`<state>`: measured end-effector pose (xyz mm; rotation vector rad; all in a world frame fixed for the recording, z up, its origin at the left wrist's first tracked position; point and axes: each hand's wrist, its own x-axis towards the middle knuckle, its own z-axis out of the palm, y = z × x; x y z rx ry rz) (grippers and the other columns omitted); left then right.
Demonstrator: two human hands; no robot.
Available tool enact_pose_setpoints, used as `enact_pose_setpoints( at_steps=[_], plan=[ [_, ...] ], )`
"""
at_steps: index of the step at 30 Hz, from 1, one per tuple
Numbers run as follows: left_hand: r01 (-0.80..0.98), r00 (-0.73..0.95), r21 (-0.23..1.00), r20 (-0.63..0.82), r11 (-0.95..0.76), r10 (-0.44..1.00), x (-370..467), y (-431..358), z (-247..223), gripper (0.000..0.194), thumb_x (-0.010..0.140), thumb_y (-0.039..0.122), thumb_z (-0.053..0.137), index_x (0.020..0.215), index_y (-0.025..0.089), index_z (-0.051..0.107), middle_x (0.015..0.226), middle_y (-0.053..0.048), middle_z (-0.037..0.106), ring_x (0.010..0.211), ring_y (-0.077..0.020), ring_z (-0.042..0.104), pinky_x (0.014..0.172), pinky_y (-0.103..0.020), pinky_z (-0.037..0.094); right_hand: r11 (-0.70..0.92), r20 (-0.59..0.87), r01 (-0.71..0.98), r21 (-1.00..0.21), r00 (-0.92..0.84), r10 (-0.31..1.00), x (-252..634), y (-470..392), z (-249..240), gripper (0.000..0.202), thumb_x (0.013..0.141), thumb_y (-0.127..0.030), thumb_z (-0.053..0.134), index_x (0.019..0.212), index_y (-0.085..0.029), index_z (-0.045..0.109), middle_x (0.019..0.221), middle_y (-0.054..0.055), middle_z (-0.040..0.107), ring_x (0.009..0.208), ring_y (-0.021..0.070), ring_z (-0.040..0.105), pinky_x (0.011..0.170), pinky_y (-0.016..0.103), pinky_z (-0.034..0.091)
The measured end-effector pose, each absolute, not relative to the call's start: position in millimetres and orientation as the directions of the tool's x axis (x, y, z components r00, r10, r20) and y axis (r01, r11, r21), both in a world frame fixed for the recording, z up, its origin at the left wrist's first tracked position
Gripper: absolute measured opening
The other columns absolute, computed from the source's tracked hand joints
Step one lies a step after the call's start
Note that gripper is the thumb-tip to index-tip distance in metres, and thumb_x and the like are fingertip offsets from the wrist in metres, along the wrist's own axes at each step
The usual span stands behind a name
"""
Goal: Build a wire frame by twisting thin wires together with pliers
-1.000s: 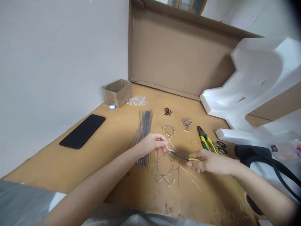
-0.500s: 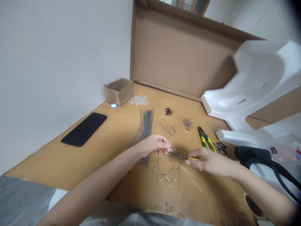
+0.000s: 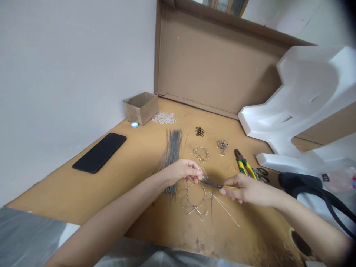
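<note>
On my head view, a grey wire bundle point(image 3: 173, 142) lies left of centre, partly behind the left wrist; a wire ring point(image 3: 195, 207) lies on the near side, with green-and-yellow pliers point(image 3: 244, 165) and scissors point(image 3: 261, 174) to the right. I have the left hand point(image 3: 187, 172) mid-table, pinching a wire piece point(image 3: 205, 172), and the right hand point(image 3: 239, 188) curled around a yellow-handled tool point(image 3: 213, 184) pointing left towards it. Fingers hide part of the piece; I can't make out whether the tool's tip touches it.

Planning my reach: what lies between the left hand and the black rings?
In the head view, a looped wire ring lies between the left hand and the black rings.
</note>
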<state>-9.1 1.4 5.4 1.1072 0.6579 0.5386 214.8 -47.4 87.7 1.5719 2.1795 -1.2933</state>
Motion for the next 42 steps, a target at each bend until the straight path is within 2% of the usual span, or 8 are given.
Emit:
enact_pose_setpoints(
  at_steps=[14, 20, 24, 28, 34, 36, 38, 42],
  plan=[
    [-0.063, 0.656, 0.952, -0.188, 0.301, 0.731, -5.8, -0.9, 5.0, 0.022, 0.066, 0.031, 0.066, 0.071, 0.011, 0.057, 0.066, -0.003, 0.064, 0.054, -0.0091, 0.058, 0.044, -0.017, 0.037, 0.117, -0.520, 0.833, -0.542, -0.441, 0.731, 213.9, -49.5, 86.4, 0.043, 0.082, -0.052, 0.040, 0.058, -0.016, 0.045, 0.051, -0.004, 0.039, 0.044, 0.0066, 0.034, 0.041, 0.020, 0.026],
    [0.077, 0.455, 0.995, 0.023, -0.065, 0.890, -0.3, -16.8, 13.8, 0.011, 0.074, 0.023, 0.057, 0.071, 0.012, 0.058, 0.060, 0.000, 0.062, 0.053, -0.0092, 0.058, 0.052, -0.020, 0.043, 0.005, -0.549, 0.839, -0.543, -0.360, 0.754, 212.6, -51.8, 88.2, 0.040, 0.081, -0.049, 0.043, 0.065, -0.015, 0.053, 0.052, -0.002, 0.045, 0.041, 0.0068, 0.040, 0.039, 0.019, 0.030],
    [0.266, 0.409, 0.838, 0.350, -0.477, 0.843, -3.9, -25.4, 18.5, 0.015, 0.081, 0.024, 0.049, 0.078, 0.016, 0.062, 0.066, -0.001, 0.065, 0.061, -0.0105, 0.060, 0.060, -0.022, 0.044, -0.180, -0.589, 0.734, -0.654, -0.346, 0.730, 209.9, -53.8, 89.6, 0.039, 0.081, -0.050, 0.044, 0.068, -0.014, 0.054, 0.051, -0.003, 0.046, 0.034, 0.0048, 0.039, 0.034, 0.018, 0.030],
    [0.319, 0.430, 0.599, 0.599, -0.735, 0.675, -7.7, -27.4, 18.4, 0.019, 0.085, 0.022, 0.043, 0.085, 0.016, 0.061, 0.078, -0.003, 0.068, 0.075, -0.0118, 0.062, 0.069, -0.022, 0.045, -0.345, -0.580, 0.517, -0.783, -0.411, 0.703, 209.9, -59.8, 84.5, 0.036, 0.081, -0.045, 0.047, 0.067, -0.013, 0.055, 0.048, -0.003, 0.048, 0.030, 0.0039, 0.039, 0.032, 0.016, 0.028],
    [0.274, 0.518, 0.407, 0.701, -0.871, 0.491, -7.3, -28.8, 11.5, 0.019, 0.086, 0.019, 0.042, 0.090, 0.017, 0.060, 0.087, -0.003, 0.069, 0.082, -0.0113, 0.062, 0.071, -0.021, 0.045, -0.564, -0.606, 0.243, -0.789, -0.454, 0.653, 221.7, -72.0, 65.8, 0.037, 0.081, -0.042, 0.049, 0.066, -0.009, 0.058, 0.044, -0.001, 0.050, 0.027, 0.0040, 0.038, 0.027, 0.015, 0.024],
    [0.244, 0.523, 0.427, 0.698, -0.871, 0.489, -5.3, -29.1, 9.8, 0.019, 0.086, 0.018, 0.042, 0.088, 0.016, 0.061, 0.086, -0.004, 0.068, 0.082, -0.0118, 0.062, 0.070, -0.021, 0.045, -0.617, -0.624, 0.201, -0.761, -0.489, 0.610, 225.1, -73.8, 60.6, 0.039, 0.082, -0.043, 0.046, 0.068, -0.009, 0.059, 0.045, 0.000, 0.051, 0.029, 0.0056, 0.042, 0.027, 0.015, 0.028],
    [0.227, 0.524, 0.548, 0.628, -0.805, 0.575, -2.5, -28.1, 8.4, 0.018, 0.085, 0.019, 0.044, 0.086, 0.015, 0.061, 0.082, -0.004, 0.068, 0.077, -0.0122, 0.062, 0.068, -0.022, 0.046, -0.636, -0.630, 0.196, -0.746, -0.519, 0.578, 226.8, -73.8, 57.0, 0.041, 0.083, -0.044, 0.044, 0.074, -0.008, 0.060, 0.051, 0.002, 0.055, 0.034, 0.0083, 0.049, 0.031, 0.017, 0.036],
    [0.108, 0.398, 0.939, 0.261, -0.327, 0.880, 2.1, -19.0, 6.0, 0.014, 0.080, 0.025, 0.051, 0.082, 0.014, 0.060, 0.063, -0.001, 0.064, 0.059, -0.0104, 0.061, 0.057, -0.021, 0.046, -0.569, -0.633, 0.300, -0.765, -0.513, 0.580, 226.9, -71.4, 53.6, 0.044, 0.084, -0.047, 0.040, 0.088, -0.008, 0.060, 0.064, 0.007, 0.060, 0.046, 0.0122, 0.057, 0.040, 0.022, 0.043]
  ],
)
